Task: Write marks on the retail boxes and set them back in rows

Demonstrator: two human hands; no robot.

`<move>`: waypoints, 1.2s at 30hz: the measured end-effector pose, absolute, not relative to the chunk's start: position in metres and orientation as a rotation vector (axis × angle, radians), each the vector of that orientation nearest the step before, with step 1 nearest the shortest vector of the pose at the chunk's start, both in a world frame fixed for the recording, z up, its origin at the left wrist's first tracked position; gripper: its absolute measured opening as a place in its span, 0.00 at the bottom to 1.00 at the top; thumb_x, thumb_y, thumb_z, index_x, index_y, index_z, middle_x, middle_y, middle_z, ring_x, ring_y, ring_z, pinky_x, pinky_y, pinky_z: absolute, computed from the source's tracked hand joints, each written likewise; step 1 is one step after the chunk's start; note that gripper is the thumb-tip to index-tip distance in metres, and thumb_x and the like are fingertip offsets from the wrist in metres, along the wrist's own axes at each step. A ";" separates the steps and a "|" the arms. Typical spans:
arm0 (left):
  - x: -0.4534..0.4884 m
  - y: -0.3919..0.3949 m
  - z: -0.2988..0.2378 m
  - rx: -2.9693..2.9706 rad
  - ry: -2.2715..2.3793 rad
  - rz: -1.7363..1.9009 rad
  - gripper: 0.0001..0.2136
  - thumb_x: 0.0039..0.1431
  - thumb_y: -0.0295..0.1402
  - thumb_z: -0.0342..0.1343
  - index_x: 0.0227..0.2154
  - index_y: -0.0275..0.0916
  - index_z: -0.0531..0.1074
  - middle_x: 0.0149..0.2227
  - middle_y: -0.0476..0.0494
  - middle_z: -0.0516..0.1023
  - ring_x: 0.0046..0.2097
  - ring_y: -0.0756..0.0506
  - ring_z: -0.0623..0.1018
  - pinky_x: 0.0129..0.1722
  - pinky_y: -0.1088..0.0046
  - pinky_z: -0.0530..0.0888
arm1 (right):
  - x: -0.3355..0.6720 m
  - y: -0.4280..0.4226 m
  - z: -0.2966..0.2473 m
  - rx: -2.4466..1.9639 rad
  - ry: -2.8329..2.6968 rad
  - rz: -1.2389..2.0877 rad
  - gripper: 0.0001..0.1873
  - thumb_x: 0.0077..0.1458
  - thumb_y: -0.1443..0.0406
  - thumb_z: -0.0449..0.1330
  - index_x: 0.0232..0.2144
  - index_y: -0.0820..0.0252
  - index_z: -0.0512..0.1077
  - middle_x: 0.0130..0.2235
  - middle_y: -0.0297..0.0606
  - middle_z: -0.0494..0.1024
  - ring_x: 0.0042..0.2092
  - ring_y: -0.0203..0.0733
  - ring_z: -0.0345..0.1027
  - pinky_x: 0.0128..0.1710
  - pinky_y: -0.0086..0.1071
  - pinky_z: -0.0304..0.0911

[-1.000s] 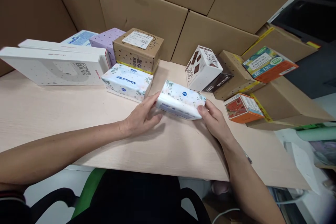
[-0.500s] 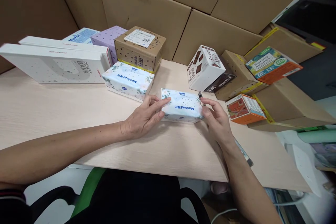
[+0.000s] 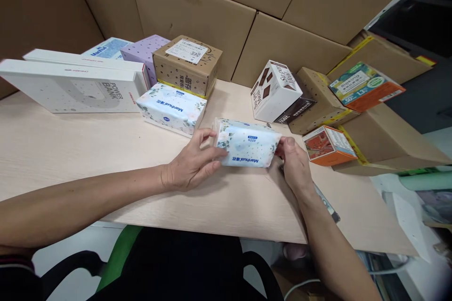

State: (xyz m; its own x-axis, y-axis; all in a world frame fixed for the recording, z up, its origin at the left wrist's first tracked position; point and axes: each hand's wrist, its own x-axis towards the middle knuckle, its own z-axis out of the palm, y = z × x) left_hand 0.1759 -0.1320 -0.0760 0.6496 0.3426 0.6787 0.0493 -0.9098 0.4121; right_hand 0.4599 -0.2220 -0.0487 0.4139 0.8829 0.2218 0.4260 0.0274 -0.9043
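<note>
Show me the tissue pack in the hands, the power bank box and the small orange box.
held tissue pack (image 3: 247, 148), head view, its printed front face.
power bank box (image 3: 76, 91), head view, its lettered white face.
small orange box (image 3: 325, 143), head view, its pictured top face.

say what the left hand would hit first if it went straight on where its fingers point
The tissue pack: the left hand touches its left end. Beyond the pack lies the right hand, though depth is unclear.
</note>
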 end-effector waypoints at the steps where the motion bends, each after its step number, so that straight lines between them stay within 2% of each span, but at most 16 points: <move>1: 0.176 -0.132 -0.075 2.528 0.297 1.145 0.12 0.72 0.35 0.48 0.51 0.39 0.72 0.55 0.36 0.59 0.63 0.38 0.63 0.63 0.55 0.73 | 0.461 -0.221 -0.047 -1.615 -1.184 0.474 0.29 0.67 0.42 0.49 0.35 0.56 0.77 0.36 0.41 0.81 0.39 0.45 0.75 0.42 0.39 0.69; 3: 0.175 -0.133 -0.074 2.568 0.251 1.161 0.10 0.72 0.34 0.48 0.47 0.38 0.72 0.54 0.36 0.60 0.63 0.36 0.64 0.61 0.54 0.73 | 0.465 -0.219 -0.044 -1.713 -1.224 0.313 0.28 0.68 0.45 0.48 0.30 0.57 0.75 0.30 0.38 0.78 0.34 0.43 0.71 0.36 0.37 0.66; 5: 0.174 -0.134 -0.073 2.611 0.214 1.175 0.09 0.72 0.34 0.47 0.45 0.38 0.71 0.53 0.35 0.61 0.61 0.36 0.66 0.59 0.52 0.73 | 0.470 -0.217 -0.042 -1.866 -1.343 0.117 0.23 0.67 0.50 0.51 0.32 0.58 0.76 0.30 0.39 0.77 0.33 0.43 0.70 0.36 0.37 0.64; 7: 0.174 -0.134 -0.072 2.642 0.181 1.206 0.09 0.72 0.35 0.47 0.45 0.38 0.70 0.50 0.36 0.64 0.57 0.37 0.69 0.56 0.53 0.75 | 0.476 -0.214 -0.040 -2.113 -1.471 -0.047 0.19 0.65 0.56 0.53 0.41 0.62 0.78 0.38 0.46 0.79 0.36 0.46 0.71 0.39 0.38 0.64; 9: 0.174 -0.135 -0.071 2.656 0.175 1.264 0.08 0.71 0.35 0.49 0.46 0.38 0.68 0.48 0.37 0.66 0.53 0.39 0.71 0.50 0.57 0.76 | 0.479 -0.210 -0.038 -2.431 -1.561 -0.116 0.22 0.65 0.59 0.52 0.52 0.67 0.76 0.46 0.55 0.78 0.41 0.51 0.74 0.40 0.40 0.64; 10: 0.174 -0.136 -0.070 2.661 0.186 1.294 0.09 0.70 0.35 0.51 0.48 0.38 0.67 0.47 0.38 0.67 0.51 0.40 0.72 0.47 0.59 0.77 | 0.479 -0.209 -0.038 -2.564 -1.591 -0.109 0.23 0.65 0.60 0.52 0.54 0.68 0.75 0.48 0.58 0.78 0.43 0.53 0.75 0.40 0.40 0.64; 13: 0.177 -0.137 -0.070 2.691 0.250 1.324 0.17 0.69 0.33 0.52 0.58 0.38 0.63 0.46 0.39 0.68 0.47 0.42 0.72 0.44 0.63 0.77 | 0.478 -0.206 -0.038 -2.708 -1.656 -0.029 0.17 0.64 0.62 0.53 0.45 0.64 0.79 0.43 0.56 0.80 0.43 0.54 0.76 0.38 0.38 0.63; 16: 0.179 -0.136 -0.071 2.722 0.319 1.266 0.24 0.70 0.33 0.51 0.66 0.41 0.56 0.46 0.39 0.67 0.47 0.42 0.72 0.44 0.62 0.78 | 0.479 -0.203 -0.040 -2.638 -1.659 -0.021 0.12 0.64 0.63 0.55 0.36 0.61 0.78 0.39 0.53 0.82 0.41 0.53 0.76 0.37 0.38 0.62; 20: 0.182 -0.134 -0.074 2.706 0.355 1.216 0.25 0.70 0.33 0.51 0.68 0.44 0.55 0.47 0.38 0.66 0.47 0.42 0.72 0.45 0.62 0.79 | 0.489 -0.200 -0.040 -2.491 -1.536 -0.092 0.09 0.64 0.61 0.55 0.37 0.59 0.73 0.31 0.46 0.81 0.35 0.50 0.75 0.36 0.39 0.63; 22: 0.182 -0.134 -0.075 2.694 0.348 1.219 0.25 0.70 0.32 0.51 0.67 0.45 0.56 0.48 0.39 0.66 0.47 0.42 0.72 0.45 0.62 0.79 | 0.492 -0.200 -0.036 -2.205 -1.308 -0.025 0.07 0.61 0.59 0.57 0.36 0.56 0.68 0.26 0.37 0.78 0.28 0.45 0.72 0.32 0.37 0.64; 24: 0.183 -0.134 -0.076 2.683 0.342 1.228 0.25 0.70 0.31 0.51 0.67 0.46 0.56 0.48 0.39 0.66 0.46 0.43 0.72 0.45 0.64 0.79 | 0.490 -0.204 -0.027 -1.781 -1.050 0.150 0.09 0.57 0.59 0.60 0.34 0.53 0.63 0.23 0.30 0.75 0.23 0.40 0.67 0.27 0.33 0.63; 26: 0.183 -0.134 -0.076 2.670 0.351 1.240 0.24 0.70 0.31 0.52 0.66 0.46 0.57 0.49 0.39 0.65 0.47 0.43 0.73 0.45 0.64 0.79 | 0.481 -0.211 -0.013 -1.446 -0.908 0.325 0.10 0.55 0.61 0.61 0.33 0.52 0.61 0.23 0.27 0.75 0.21 0.36 0.65 0.23 0.30 0.62; 31: 0.183 -0.134 -0.077 2.679 0.376 1.274 0.21 0.68 0.30 0.54 0.63 0.42 0.62 0.54 0.36 0.63 0.49 0.44 0.74 0.47 0.63 0.81 | 0.440 -0.230 0.019 -1.217 -0.973 0.584 0.04 0.57 0.63 0.60 0.36 0.54 0.70 0.26 0.30 0.78 0.23 0.34 0.69 0.24 0.28 0.65; 36: 0.182 -0.132 -0.073 2.761 0.334 1.319 0.22 0.69 0.29 0.54 0.63 0.40 0.61 0.59 0.32 0.67 0.57 0.39 0.75 0.51 0.59 0.81 | 0.415 -0.223 0.016 -1.251 -1.091 0.649 0.07 0.61 0.58 0.62 0.38 0.53 0.72 0.30 0.32 0.79 0.26 0.34 0.72 0.27 0.30 0.69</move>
